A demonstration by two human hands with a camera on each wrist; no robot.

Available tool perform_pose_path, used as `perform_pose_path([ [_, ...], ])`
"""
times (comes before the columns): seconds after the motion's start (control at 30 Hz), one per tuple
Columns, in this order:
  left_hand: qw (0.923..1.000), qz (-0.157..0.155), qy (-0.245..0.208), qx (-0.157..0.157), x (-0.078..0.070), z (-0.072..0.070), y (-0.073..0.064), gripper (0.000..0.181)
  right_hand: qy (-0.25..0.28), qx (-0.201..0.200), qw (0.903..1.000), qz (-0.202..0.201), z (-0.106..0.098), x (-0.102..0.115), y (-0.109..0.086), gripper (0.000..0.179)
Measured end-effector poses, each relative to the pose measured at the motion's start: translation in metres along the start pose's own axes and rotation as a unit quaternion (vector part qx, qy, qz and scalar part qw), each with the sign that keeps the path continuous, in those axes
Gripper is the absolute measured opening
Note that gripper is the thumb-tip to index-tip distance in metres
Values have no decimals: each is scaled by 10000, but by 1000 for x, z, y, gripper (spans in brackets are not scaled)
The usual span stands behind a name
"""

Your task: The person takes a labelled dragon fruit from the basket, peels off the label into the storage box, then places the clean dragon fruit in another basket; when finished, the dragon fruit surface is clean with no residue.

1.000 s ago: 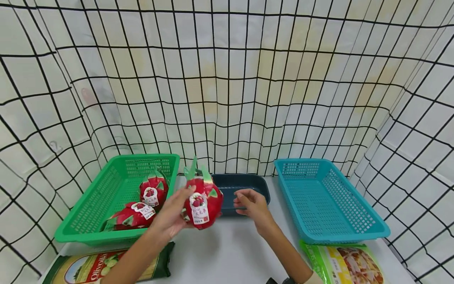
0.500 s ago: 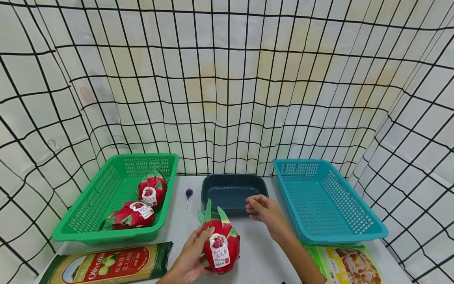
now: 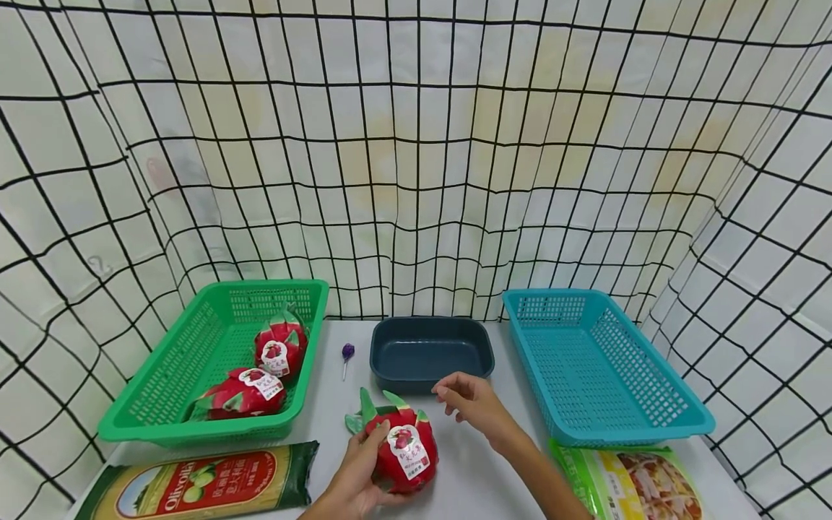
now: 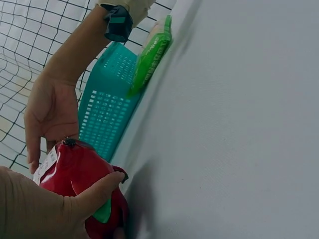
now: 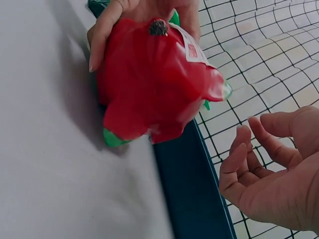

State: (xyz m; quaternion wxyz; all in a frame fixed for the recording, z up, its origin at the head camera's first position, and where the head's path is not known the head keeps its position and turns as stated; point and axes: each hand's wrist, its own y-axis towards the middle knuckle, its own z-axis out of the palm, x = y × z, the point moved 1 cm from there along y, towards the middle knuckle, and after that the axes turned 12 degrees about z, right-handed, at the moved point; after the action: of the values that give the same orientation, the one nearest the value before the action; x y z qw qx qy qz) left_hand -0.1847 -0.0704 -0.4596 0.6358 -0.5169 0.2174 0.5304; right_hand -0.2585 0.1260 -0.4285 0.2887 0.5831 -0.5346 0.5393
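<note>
My left hand (image 3: pixel 360 469) grips a red dragon fruit (image 3: pixel 406 451) with green leaf tips and a white label, low over the table's front middle. In the left wrist view the thumb lies across the side of the fruit (image 4: pixel 75 172). Its dark stem end faces the camera in the right wrist view. My right hand (image 3: pixel 477 408) hovers to the right of the fruit, in front of the dark blue tray (image 3: pixel 432 383), fingers loosely bent with nothing between them. Two more labelled dragon fruits, one nearer (image 3: pixel 243 396) and one farther (image 3: pixel 282 347), lie in the green basket (image 3: pixel 156 433).
A purple lollipop (image 3: pixel 347 352) lies between the green basket and the tray. A pasta pack (image 3: pixel 201 484) lies at front left. The blue basket (image 3: pixel 611 375) stands at right, with a green food bag (image 3: pixel 627 484) before it. Black netting over white cloth encloses the table.
My left hand has brought the dragon fruit from beside the green basket toward the front middle, uncovering the lollipop and tray. My right hand has shifted slightly down, nearer the fruit.
</note>
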Motion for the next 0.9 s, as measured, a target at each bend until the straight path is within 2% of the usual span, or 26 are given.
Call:
perform_pose_path([
  [0.2, 9999, 22, -97, 73, -2, 5, 2, 92, -228, 259, 9993, -110, 6, 3, -2, 26],
  [0.33, 9988, -53, -305, 375, -1, 8, 2, 89, -314, 393, 9986, -173, 10, 6, -3, 25],
  [0.53, 9926, -551, -640, 868, -1, 7, 2, 95, -416, 422, 9978, -281, 13, 9, -6, 25],
  [0.63, 9902, -779, -502, 1048, -2, 5, 4, 100, -507, 343, 9976, -331, 12, 10, -7, 24],
  [0.7, 9894, -823, -329, 1152, -3, 3, 7, 100, -599, 281, 9971, -378, 12, 10, -7, 23],
  [0.9, 9890, -623, 40, 1338, -2, -3, 15, 100, -1092, 79, 9922, -592, 10, 6, -4, 19],
])
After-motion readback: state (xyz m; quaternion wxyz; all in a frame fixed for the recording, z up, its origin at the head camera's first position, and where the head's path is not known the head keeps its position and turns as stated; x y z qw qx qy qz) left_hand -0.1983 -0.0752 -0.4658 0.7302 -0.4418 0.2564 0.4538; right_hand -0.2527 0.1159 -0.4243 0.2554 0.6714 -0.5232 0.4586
